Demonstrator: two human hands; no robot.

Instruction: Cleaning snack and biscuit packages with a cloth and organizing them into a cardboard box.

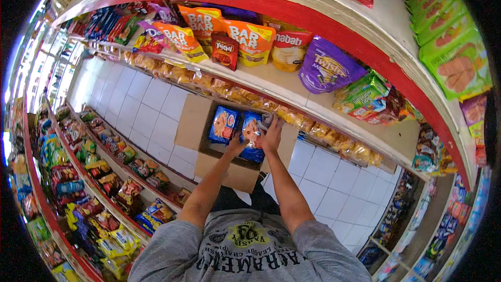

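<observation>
An open cardboard box stands low in front of me, flaps spread, with blue snack packs inside. My left hand reaches into it and touches the near left edge of the right-hand blue snack pack. On the other side of that pack, my right hand has its fingers around a crumpled grey cloth, against the pack's right edge. Another blue snack pack lies at the left in the box, apart from my hands. How firmly my left fingers hold the pack is hidden.
A shelf with a red edge crosses above the box, over a lower shelf of snack pouches. Clear bags of yellow snacks line the level beneath. Stocked racks stand at the left, more at the right. White floor tiles show between them.
</observation>
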